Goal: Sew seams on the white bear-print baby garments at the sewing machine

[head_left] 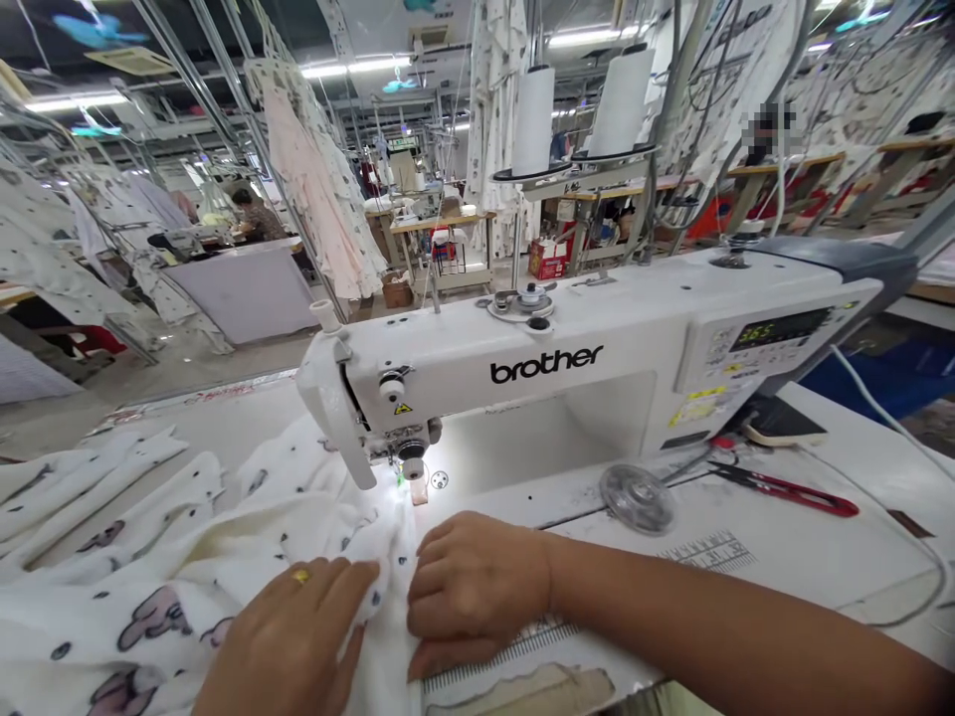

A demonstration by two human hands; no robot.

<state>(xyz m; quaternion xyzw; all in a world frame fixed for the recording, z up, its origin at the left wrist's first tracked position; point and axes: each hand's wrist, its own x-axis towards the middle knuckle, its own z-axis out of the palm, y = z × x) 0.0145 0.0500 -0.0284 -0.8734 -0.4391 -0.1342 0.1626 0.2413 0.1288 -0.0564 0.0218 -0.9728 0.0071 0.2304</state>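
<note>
Left hand (290, 636) and right hand (477, 579) touch one printed fabric (198, 567) at one Brother sewing machine (463, 348); I cannot tell either grip's closure.

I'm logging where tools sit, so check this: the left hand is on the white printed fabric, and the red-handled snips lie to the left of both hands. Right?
Not quite: the head view shows the red-handled snips to the right of both hands. The left hand is on the white printed fabric.
</note>
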